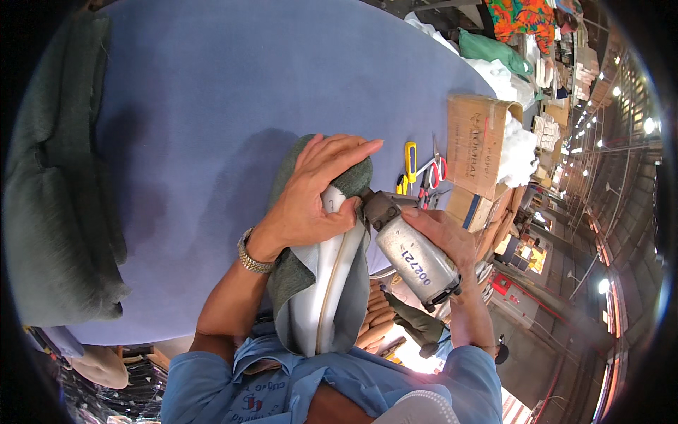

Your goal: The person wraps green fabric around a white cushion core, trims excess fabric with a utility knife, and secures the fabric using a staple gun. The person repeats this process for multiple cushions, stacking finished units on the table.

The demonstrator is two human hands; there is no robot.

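**At the near edge of a broad blue cloth-covered table (191, 85), both hands full**

So the person's got a long, curved white piece (311, 300) with a thin tan line running down it, partly wrapped in a dark grey-green fabric cover (293, 272). It's sitting right in front of the blue shirt (304, 381), low end by the chest, top end out over the table. Can't tell if it rests on the tabletop.

Left hand (307, 198), with a metal-banded watch (255, 253) on the wrist, is clamped over the top end: fingers stretched across the fabric, thumb bent against the side. Right hand (448, 240) is wrapped round a silver, dark-nosed metal hand tool (417, 261), thumb on top, other fingers mostly hidden. Nose is just beside the left thumb; can't tell if it touches the cover.

Just past the tool on the table: a yellow-handled tool (411, 159) and red-and-white-handled scissors (439, 168), near a brown cardboard box (477, 141) with white fluffy stuffing (519, 155) at its open end. Way over left, a dark grey-green padded bundle (56, 212).
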